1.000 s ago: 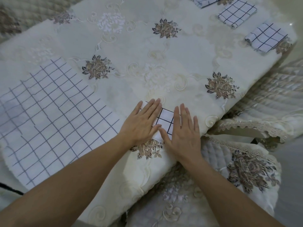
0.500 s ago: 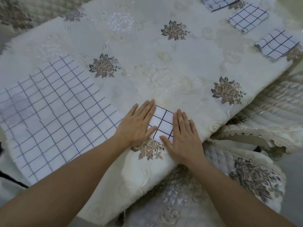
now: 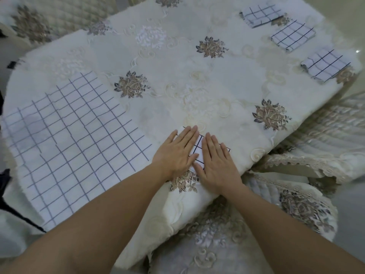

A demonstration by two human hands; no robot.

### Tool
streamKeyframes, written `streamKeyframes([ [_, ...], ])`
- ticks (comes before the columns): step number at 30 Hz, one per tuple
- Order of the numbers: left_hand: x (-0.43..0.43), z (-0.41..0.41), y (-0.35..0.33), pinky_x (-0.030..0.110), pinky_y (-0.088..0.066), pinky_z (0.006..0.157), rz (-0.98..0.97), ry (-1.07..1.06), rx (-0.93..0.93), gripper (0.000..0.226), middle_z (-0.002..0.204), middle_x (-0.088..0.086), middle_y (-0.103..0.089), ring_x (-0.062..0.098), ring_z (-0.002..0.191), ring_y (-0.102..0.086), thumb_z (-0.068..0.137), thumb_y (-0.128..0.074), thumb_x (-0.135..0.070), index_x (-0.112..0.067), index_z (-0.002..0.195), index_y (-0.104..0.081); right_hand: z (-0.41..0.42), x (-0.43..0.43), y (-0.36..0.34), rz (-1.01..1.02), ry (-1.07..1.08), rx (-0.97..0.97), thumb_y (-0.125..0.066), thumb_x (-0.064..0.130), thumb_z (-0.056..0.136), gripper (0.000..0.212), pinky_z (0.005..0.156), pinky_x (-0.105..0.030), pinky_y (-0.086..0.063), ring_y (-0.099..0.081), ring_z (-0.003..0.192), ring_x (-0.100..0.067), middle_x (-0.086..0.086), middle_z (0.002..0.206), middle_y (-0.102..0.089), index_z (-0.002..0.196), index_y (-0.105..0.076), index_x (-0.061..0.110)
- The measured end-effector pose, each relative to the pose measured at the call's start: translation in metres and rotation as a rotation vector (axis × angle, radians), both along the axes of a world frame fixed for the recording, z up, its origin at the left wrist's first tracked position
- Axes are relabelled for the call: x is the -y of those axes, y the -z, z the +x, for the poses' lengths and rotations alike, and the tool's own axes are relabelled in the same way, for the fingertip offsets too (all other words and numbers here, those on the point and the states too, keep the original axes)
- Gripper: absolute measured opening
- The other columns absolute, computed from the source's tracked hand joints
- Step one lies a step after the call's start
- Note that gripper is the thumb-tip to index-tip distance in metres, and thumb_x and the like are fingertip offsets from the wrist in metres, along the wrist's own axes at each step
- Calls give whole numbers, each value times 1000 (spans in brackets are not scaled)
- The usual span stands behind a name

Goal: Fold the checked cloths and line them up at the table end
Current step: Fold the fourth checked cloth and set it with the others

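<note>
Table covering: cream embroidered tablecloth (image 3: pixel 197 80) with brown floral motifs, spread over the whole table.

Item in hand: small folded white cloth with dark checks (image 3: pixel 199 148), lying flat near the table's near edge, just above one floral motif. Left hand (image 3: pixel 175 153) and right hand (image 3: pixel 217 165) both lie palm-down on it, fingers straight and together, pressing rather than gripping (nothing is clasped by either hand); only a strip of the cloth shows between them.

Unfolded stock: large white checked cloth with grey lines (image 3: pixel 73 143), spread flat at the left of the table, just beside the left hand.

Finished pieces: three folded checked cloths in a row along the far right end — first (image 3: pixel 260 15), second (image 3: pixel 292 37), third (image 3: pixel 325 65) — each apart from its neighbour.

Surroundings: quilted cream chair covers (image 3: pixel 308 206) with lace trim, below the table edge at right.
</note>
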State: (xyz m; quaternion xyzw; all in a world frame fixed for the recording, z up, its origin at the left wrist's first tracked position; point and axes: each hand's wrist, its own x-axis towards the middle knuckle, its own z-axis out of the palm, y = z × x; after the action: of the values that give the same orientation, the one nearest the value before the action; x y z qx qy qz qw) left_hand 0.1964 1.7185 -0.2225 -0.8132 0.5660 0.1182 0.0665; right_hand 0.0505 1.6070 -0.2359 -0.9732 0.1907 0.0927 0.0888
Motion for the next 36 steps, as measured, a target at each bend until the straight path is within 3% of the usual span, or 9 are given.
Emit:
streamKeyframes([
  [5,5,-18,-26,48,-2,124,72,-102,3,69,165,2,17,16,152,13,104,-15,-50,-14,157,12,3,4,-30,82,10,-148,-3,64,96,82,124,-38,2,16,151,-18,-6,164,18,156,11,10],
  [9,-9,-36,-36,46,-5,124,-23,-361,-23,71,166,4,14,20,153,7,104,-23,-45,-11,157,8,19,17,-59,83,-36,-63,-40,52,95,73,110,-41,-32,-28,144,-24,-6,160,-25,153,-21,13],
  [12,-15,-59,-44,42,-21,122,-275,-680,-108,66,165,7,-13,23,151,-16,102,-42,-36,-11,157,-17,25,41,-68,137,-86,-20,-48,37,91,53,89,-39,-44,-43,120,-26,-5,137,-45,139,-41,16],
  [15,-10,-87,-53,39,-43,101,-515,-1139,-119,44,137,9,-49,27,124,-46,98,-54,-27,-12,139,-48,39,75,-70,308,-130,-60,-49,30,93,46,87,-39,-46,-44,117,-27,-8,130,-47,136,-45,14],
  [18,-6,-115,-54,36,-47,83,-583,-1526,-207,24,107,5,-55,25,98,-56,100,-52,-30,-13,116,-59,49,93,-73,424,-191,-93,-51,28,94,47,90,-39,-46,-50,116,-29,-10,130,-51,138,-47,14],
  [20,0,-133,-53,32,-46,77,-613,-1694,-270,19,102,3,-58,22,92,-59,98,-54,-30,-15,108,-61,50,98,-75,458,-217,-134,-53,27,94,46,91,-37,-45,-52,116,-30,-11,130,-53,138,-48,12],
  [26,48,-149,-59,27,-36,71,-655,-1942,-304,10,90,-3,-64,18,84,-58,95,-58,-28,-21,101,-63,72,111,-80,462,-223,-176,-54,29,95,36,80,-32,-45,-57,107,-26,-8,121,-58,126,-57,12],
  [30,69,-156,-55,28,-38,68,-673,-2092,-287,14,79,-7,-62,19,82,-62,92,-63,-30,-21,81,-61,76,110,-74,502,-149,-183,-57,34,94,29,76,-31,-44,-56,93,-22,-2,106,-61,114,-59,14],
  [36,85,-145,-46,36,-47,81,-739,-2231,-224,21,94,0,-65,23,91,-61,89,-68,-36,-16,90,-65,84,106,-66,516,-110,-161,-59,39,94,20,70,-31,-43,-59,83,-22,0,87,-66,92,-62,19],
])
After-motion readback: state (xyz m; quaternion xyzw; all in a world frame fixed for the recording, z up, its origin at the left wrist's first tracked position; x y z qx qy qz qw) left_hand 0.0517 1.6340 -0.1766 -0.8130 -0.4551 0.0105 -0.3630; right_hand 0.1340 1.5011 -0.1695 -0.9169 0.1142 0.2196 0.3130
